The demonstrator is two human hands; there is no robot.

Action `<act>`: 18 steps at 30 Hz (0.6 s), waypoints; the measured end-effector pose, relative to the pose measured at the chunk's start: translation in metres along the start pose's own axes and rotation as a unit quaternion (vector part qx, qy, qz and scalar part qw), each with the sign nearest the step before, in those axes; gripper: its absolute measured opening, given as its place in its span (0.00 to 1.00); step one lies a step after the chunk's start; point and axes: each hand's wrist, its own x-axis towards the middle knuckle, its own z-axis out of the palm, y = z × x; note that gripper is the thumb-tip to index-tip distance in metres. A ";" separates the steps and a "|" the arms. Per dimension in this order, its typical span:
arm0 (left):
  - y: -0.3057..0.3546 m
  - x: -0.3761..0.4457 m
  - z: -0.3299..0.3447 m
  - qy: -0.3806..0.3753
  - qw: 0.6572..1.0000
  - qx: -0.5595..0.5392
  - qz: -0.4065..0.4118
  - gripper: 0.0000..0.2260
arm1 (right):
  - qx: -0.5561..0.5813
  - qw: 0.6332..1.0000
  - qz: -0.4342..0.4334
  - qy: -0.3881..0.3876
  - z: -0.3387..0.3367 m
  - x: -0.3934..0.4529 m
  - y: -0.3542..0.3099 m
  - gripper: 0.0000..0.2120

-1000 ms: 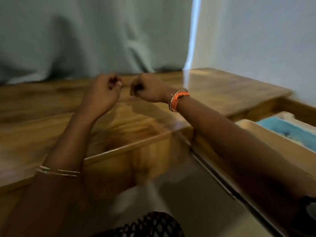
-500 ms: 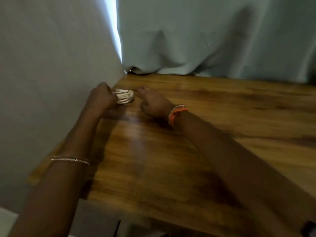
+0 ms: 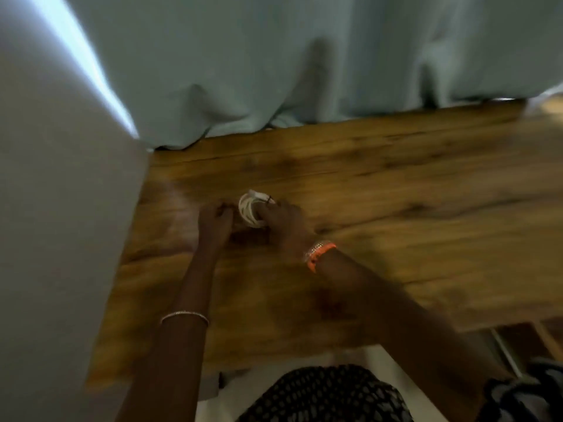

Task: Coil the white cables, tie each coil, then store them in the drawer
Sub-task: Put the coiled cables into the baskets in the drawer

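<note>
Now the view has swung from the drawer side to the tabletop's point(image 3: 396, 208) far-left corner. The right hand point(image 3: 281, 222) grips the coiled white cable point(image 3: 249, 210); the left hand point(image 3: 214, 222), fingers curled, sits just beside it, contact unclear. Storing this coil remains outstanding.

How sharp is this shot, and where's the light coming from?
Head view: soft with motion blur; dim overall, with a bright strip of light at upper left between wall and curtain; the white cable coil stands out, but both hands are dark.
</note>
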 end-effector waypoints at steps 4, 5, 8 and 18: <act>0.068 -0.020 0.111 -0.129 0.990 -0.036 0.036 0.13 | -0.075 0.975 0.190 0.091 -0.042 -0.100 0.113 0.23; 0.088 -0.032 0.143 -0.172 0.983 -0.038 0.050 0.14 | -0.079 0.961 0.236 0.121 -0.054 -0.132 0.136 0.22; 0.140 -0.085 0.249 -0.342 0.936 -0.044 0.074 0.13 | -0.119 0.894 0.374 0.216 -0.085 -0.236 0.188 0.18; 0.238 -0.274 0.540 -0.645 0.719 0.042 0.256 0.10 | -0.166 0.587 0.740 0.282 -0.139 -0.512 0.345 0.06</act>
